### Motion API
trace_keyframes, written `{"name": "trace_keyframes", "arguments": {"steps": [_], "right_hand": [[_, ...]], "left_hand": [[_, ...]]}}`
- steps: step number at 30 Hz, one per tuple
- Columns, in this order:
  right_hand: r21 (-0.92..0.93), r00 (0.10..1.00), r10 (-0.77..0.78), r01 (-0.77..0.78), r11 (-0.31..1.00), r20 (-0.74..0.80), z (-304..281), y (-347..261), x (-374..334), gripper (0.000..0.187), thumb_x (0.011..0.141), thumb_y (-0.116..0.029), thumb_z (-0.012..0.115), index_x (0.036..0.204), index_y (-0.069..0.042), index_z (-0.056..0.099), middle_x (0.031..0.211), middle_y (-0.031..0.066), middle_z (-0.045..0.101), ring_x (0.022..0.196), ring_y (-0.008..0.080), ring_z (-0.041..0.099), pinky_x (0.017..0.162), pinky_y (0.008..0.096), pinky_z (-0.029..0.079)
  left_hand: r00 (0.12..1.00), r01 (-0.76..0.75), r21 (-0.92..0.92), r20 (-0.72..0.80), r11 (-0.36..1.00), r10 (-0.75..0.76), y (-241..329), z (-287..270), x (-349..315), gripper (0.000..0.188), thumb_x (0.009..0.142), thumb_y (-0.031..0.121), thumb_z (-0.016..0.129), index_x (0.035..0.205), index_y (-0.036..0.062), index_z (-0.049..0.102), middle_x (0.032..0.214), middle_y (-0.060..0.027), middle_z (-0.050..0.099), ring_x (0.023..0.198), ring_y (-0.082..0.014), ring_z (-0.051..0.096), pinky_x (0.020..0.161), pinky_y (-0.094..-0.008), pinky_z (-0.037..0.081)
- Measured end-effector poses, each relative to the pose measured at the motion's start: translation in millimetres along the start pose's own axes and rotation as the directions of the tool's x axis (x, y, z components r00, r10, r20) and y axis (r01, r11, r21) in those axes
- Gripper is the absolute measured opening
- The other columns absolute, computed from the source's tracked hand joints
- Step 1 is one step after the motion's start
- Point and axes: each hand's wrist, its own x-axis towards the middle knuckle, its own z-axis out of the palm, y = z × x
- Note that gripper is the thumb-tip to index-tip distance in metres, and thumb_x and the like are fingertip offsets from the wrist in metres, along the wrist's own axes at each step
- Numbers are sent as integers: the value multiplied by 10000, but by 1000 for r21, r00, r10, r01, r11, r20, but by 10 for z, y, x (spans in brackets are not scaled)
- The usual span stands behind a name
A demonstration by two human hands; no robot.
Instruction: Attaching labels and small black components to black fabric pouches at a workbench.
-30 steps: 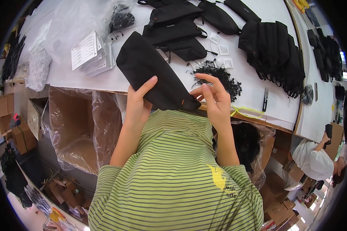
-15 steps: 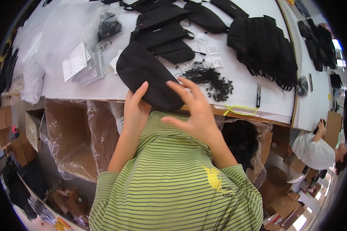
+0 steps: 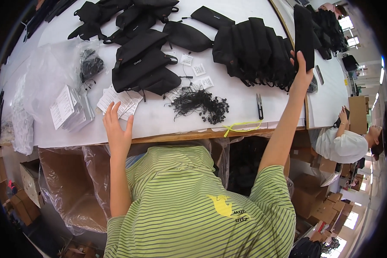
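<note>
At the right end of the table my right hand [image 3: 303,69] grips the lower end of a black fabric pouch [image 3: 304,36], its fingers wrapped round it. The pouch stands narrow side up beside a row of black pouches [image 3: 249,49]. My left hand [image 3: 118,131] is open at the table's front edge, fingers spread, holding nothing. Its fingertips reach the loose white paper labels [image 3: 127,103]. Just beyond them lies a pile of black pouches [image 3: 144,66]. A tangle of black cords [image 3: 200,105] rests between my hands, with white tags [image 3: 198,69] behind it.
Black-handled thread snips [image 3: 259,106] and a yellow-green strip [image 3: 241,127] lie near the front edge. To the left are a stack of white cards [image 3: 69,109] and a clear plastic bag [image 3: 47,64]. A plastic-lined carton [image 3: 69,180] stands below. Another person [image 3: 342,142] works at the right.
My right hand has carried the black pouch from in front of me to the far right. My left hand has let go of it and moved left to the labels.
</note>
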Motion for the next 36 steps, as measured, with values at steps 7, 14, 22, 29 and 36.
{"name": "trace_keyframes", "arguments": {"steps": [7,14,22,29,36], "right_hand": [[-471,980,185,-196,860,-72,-417,901,759,822,756,-490,730,1268,110,500,1275,212,543,1205,262,506,997,311,374],[-581,994,90,-112,806,-67,-371,946,850,748,847,-541,573,1334,17,469,1338,215,501,1268,322,452,1058,383,315],[-922,963,-262,38,385,-70,-54,532,344,556,894,-537,494,1305,-163,523,1170,121,571,1139,313,452,980,451,339],[-456,825,-36,349,819,565,763,298,-1180,121,801,-169,687,911,-120,688,734,19,587,654,166,514,617,293,433],[-678,634,377,331,657,675,1171,639,-1382,152,767,-236,704,800,-91,674,747,69,634,752,261,626,649,384,475]], "left_hand": [[990,-142,215,8,966,144,-209,129,43,435,850,253,652,1238,85,552,1394,-116,445,1259,-322,402,1035,-431,321],[977,-195,208,-48,959,209,-269,54,127,236,863,198,635,1059,69,659,1012,-98,676,978,-283,607,870,-375,432],[975,-85,109,-197,990,105,-80,-69,226,120,838,76,631,947,82,680,909,-87,682,822,-265,644,717,-342,476],[862,-410,155,-256,899,437,211,-270,8,195,737,-8,675,896,105,672,972,-16,683,961,-222,619,817,-343,446],[952,-39,-131,296,991,76,260,-68,-299,114,821,140,682,910,90,631,840,-96,682,746,-274,633,670,-349,468]]}}
